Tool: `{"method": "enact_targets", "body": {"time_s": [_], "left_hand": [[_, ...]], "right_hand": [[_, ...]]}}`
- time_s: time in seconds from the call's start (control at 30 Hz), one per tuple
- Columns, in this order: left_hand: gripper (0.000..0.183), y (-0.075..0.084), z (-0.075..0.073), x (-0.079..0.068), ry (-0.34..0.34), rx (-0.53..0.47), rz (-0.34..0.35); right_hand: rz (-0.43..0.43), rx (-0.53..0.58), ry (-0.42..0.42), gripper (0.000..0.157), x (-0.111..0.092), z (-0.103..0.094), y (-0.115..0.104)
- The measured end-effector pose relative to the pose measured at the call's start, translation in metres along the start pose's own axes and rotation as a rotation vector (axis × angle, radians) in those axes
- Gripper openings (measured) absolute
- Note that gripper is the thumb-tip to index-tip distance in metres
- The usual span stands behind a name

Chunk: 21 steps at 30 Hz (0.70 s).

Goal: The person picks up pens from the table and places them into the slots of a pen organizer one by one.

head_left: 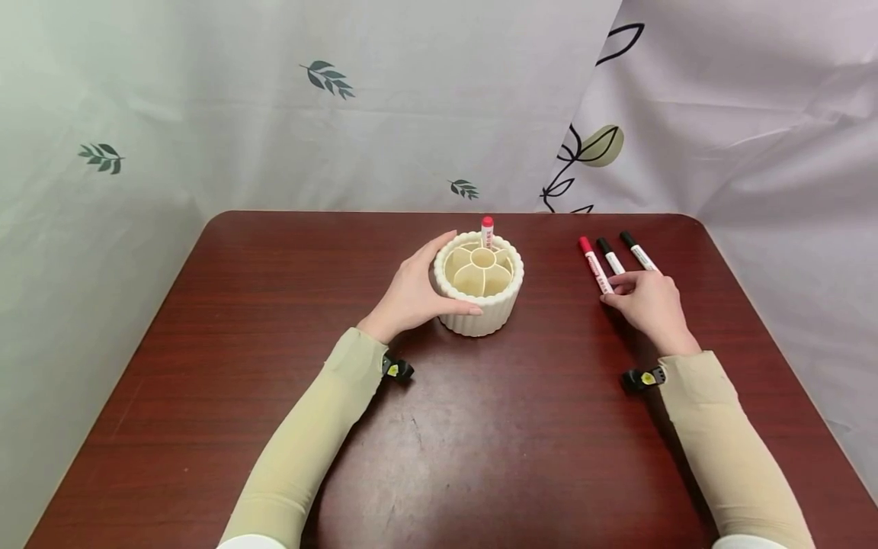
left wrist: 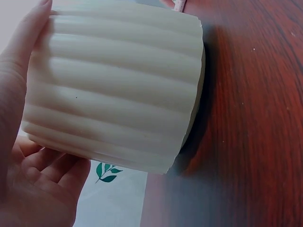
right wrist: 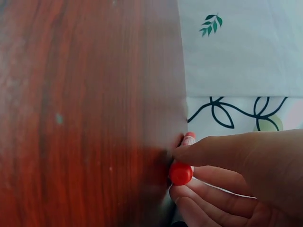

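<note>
Red-capped marker (head_left: 594, 264): lies flat on the dark red-brown table (head_left: 274, 320), leftmost of three markers at about 2 o'clock from the table's middle. Long axis runs from 11 o'clock (red cap, far end) to 5 o'clock (near end, under the fingers). The right hand (head_left: 650, 303) meets it at its near end; thumb and fingers curl onto the barrel, a narrow pinch.

Two black-capped markers (head_left: 610, 256) (head_left: 639, 252): lie just beside the red one at its 3 o'clock, parallel to it, caps at the far end, near ends hidden by the same hand. Whether the fingers touch them cannot be told.

Pen holder (head_left: 479, 284): cream, ribbed, round, with petal-shaped compartments around a central tube. Stands upright near the table's middle, well apart from the loose markers, at their 9 o'clock. The left hand (head_left: 414, 293) wraps its 9 o'clock side, thumb along the near wall, fingers round the far wall; a wide grip on the holder.

Stored marker (head_left: 487, 231): red cap up, upright in the compartment at the holder's 12 o'clock.

View notes: the head view alone shows all markers, the compartments and both hands together. The right wrist view shows the red cap (right wrist: 181, 173) close up, between thumb and curled fingers (right wrist: 213, 189) of that hand (right wrist: 246, 175). The left wrist view shows only the holder's ribbed wall (left wrist: 113, 90) filling the frame, with palm and fingers (left wrist: 38, 175) against it.
</note>
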State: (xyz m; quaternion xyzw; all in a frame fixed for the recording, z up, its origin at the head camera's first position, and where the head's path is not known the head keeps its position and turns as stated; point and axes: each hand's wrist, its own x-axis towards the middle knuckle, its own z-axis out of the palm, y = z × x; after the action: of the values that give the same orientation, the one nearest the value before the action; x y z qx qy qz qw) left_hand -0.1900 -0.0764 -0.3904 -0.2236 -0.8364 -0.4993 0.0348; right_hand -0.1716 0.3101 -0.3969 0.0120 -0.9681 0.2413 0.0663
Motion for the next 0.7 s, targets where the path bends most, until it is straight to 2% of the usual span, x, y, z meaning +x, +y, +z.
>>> {"method": "enact_targets", "body": {"time_s": [0.3,0.53,0.7], "left_hand": [[0.118,0.0,0.0,0.0,0.002,0.003,0.006],[0.119,0.0,0.001,-0.001,0.003,-0.011,0.006],[0.119,-0.001,0.001,0.0,0.004,-0.009,0.006]], "right_hand": [[0.003,0.008,0.036,0.021,0.0,-0.002,-0.004],[0.001,0.11,0.138,0.025,-0.001,-0.012,-0.013],[0.003,0.205,0.135,0.03,-0.002,-0.019,-0.023]]}}
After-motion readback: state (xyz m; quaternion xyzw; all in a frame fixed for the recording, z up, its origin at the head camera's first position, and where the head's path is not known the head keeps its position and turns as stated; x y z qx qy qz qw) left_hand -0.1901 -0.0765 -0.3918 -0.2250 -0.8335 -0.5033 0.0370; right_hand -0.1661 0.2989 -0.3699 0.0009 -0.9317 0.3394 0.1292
